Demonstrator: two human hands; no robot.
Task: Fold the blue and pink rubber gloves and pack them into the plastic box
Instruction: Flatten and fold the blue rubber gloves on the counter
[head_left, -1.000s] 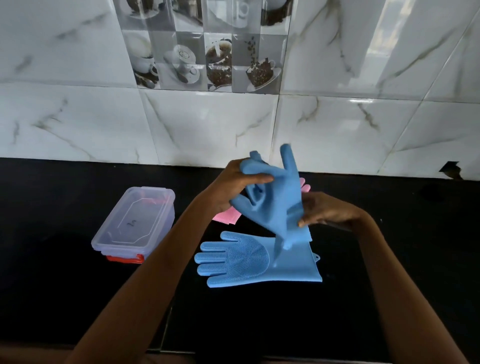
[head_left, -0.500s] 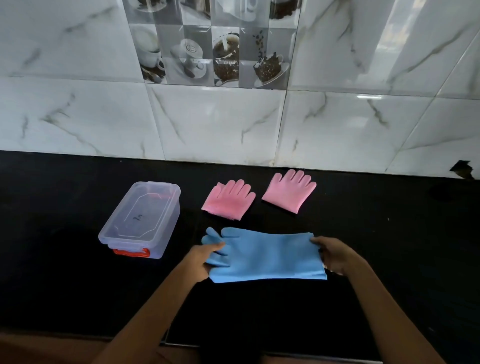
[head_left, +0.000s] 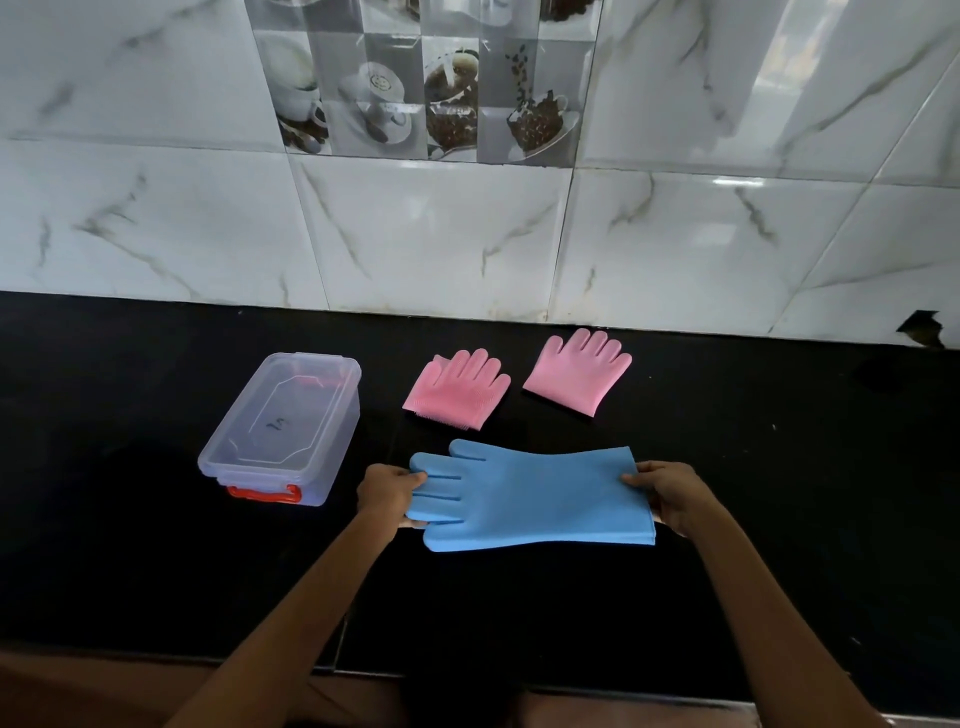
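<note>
The blue gloves (head_left: 535, 499) lie flat on the black counter, one stacked on the other, fingers pointing left. My left hand (head_left: 387, 491) grips the fingertip end. My right hand (head_left: 670, 493) grips the cuff end. Behind them lie two folded pink gloves: the left pink glove (head_left: 457, 389) shows its bristles, the right pink glove (head_left: 579, 371) is smooth. The clear plastic box (head_left: 283, 431) with a red latch stands to the left with its lid on.
The black counter (head_left: 779, 519) runs across the view, with its front edge near the bottom. A white marble-tiled wall (head_left: 467, 234) stands right behind the pink gloves.
One second ago both hands held a blue glove in the air above the other. Now it lies flat on top of the other glove, with a hand at each end.
</note>
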